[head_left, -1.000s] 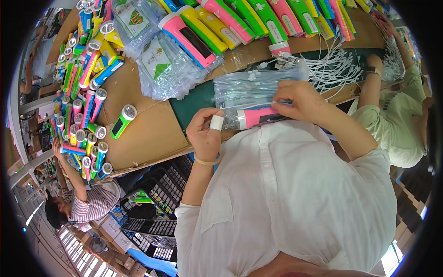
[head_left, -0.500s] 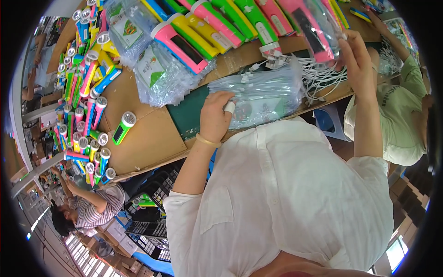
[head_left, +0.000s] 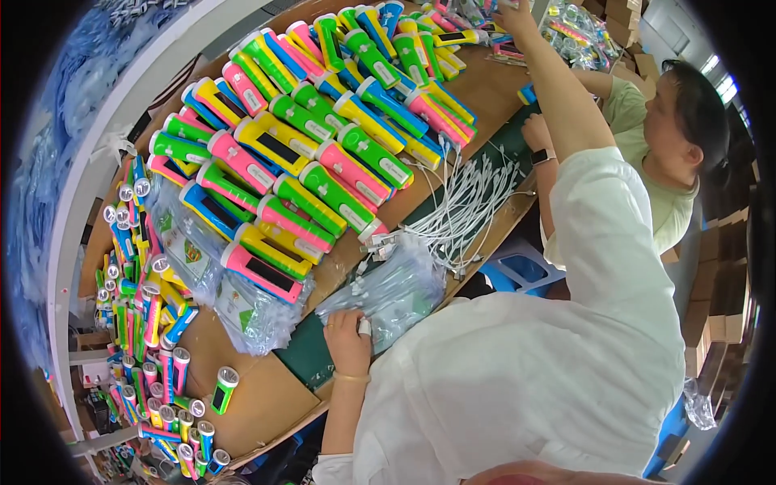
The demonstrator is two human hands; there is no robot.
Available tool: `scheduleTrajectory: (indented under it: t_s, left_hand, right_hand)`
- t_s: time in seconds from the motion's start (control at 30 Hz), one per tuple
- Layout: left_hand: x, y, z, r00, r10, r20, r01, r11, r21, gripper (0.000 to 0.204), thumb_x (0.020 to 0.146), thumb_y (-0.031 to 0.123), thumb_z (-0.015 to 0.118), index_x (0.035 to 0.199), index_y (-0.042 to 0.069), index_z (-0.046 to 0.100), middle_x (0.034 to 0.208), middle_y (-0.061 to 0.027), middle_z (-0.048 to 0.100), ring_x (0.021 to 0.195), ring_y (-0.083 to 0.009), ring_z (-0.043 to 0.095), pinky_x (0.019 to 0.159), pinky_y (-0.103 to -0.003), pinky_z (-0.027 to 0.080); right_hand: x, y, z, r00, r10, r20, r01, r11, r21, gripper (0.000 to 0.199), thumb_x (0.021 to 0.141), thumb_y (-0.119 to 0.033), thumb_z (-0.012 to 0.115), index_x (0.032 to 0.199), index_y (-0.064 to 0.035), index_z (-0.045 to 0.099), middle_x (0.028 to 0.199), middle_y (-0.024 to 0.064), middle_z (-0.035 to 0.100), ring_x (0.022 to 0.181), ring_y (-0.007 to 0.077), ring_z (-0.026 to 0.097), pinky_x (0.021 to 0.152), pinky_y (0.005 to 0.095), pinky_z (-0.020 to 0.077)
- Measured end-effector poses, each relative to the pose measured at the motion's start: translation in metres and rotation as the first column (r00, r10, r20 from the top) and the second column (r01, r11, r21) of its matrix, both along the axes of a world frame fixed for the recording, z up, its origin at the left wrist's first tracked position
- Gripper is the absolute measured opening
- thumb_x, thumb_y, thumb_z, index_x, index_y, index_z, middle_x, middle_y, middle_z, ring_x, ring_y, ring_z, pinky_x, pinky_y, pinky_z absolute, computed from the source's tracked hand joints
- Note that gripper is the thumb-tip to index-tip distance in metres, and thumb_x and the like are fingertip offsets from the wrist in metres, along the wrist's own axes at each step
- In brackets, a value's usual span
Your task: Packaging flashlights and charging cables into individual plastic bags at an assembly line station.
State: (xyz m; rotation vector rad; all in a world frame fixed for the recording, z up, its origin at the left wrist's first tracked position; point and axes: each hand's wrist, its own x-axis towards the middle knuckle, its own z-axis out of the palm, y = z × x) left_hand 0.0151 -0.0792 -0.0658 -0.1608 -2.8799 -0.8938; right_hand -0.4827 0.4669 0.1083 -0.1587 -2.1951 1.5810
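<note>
My left hand [head_left: 347, 343] lies on the near left end of a stack of clear plastic bags [head_left: 392, 295], fingers apart; white tape wraps one digit. My right arm reaches far across the table, and my right hand [head_left: 514, 14] is at the upper edge, partly cut off, beside a heap of bagged flashlights [head_left: 473, 14]. What its fingers hold, if anything, I cannot make out. White charging cables [head_left: 473, 206] lie in a loose bundle just beyond the bags. Rows of pink, green, yellow and blue flashlights [head_left: 323, 174] with dark panels cover the table's middle.
More printed plastic bags [head_left: 246, 311] lie left of my left hand. One green flashlight [head_left: 225, 390] stands apart on the cardboard [head_left: 267, 404]; many others [head_left: 153, 323] crowd the left edge. A co-worker [head_left: 659, 153] sits at right, a watch-wearing hand [head_left: 537, 133] near the cables.
My right hand has carried a bagged pink flashlight from near the cables to the far upper edge. The view has swung right and my body leans forward. My left hand stays on the bags.
</note>
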Motion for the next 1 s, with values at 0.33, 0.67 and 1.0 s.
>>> scheduleTrajectory:
  t_s: [0.33,0.67,1.0]
  left_hand:
    - [0.018,-0.009,0.012,0.979,0.028,0.202,-0.1,0.93,0.355,0.009,0.086,0.003,0.068,0.095,0.002,0.067,0.091,-0.0178,0.067,0.085,-0.0364,0.065,0.076,-0.04,0.051]
    - [0.028,-0.013,0.017,0.995,0.05,0.087,-0.081,0.914,0.399,0.011,0.085,0.003,0.071,0.095,0.001,0.068,0.088,-0.0144,0.066,0.079,-0.0338,0.064,0.07,-0.038,0.051]
    - [0.059,-0.043,0.019,0.968,0.198,0.152,-0.245,0.869,0.431,0.013,0.086,0.003,0.071,0.099,0.001,0.068,0.09,-0.0129,0.068,0.077,-0.0267,0.064,0.07,-0.033,0.052]
  right_hand:
    - [0.268,-0.299,-0.052,0.573,0.789,0.223,-0.82,0.547,0.171,0.027,0.097,-0.013,0.065,0.122,-0.004,0.066,0.114,0.0061,0.07,0.096,0.0116,0.066,0.079,0.0295,0.0536]
    - [0.404,-0.374,-0.151,0.211,0.951,0.226,-0.853,0.066,0.518,0.014,0.077,-0.018,0.076,0.082,-0.0091,0.067,0.082,0.0059,0.065,0.095,0.0258,0.061,0.081,0.0393,0.0523]
    - [0.415,-0.382,-0.144,0.067,0.967,0.246,-0.942,-0.02,0.335,0.033,0.086,-0.008,0.067,0.117,-0.0201,0.066,0.092,0.0056,0.064,0.09,0.0303,0.065,0.079,0.0439,0.0533]
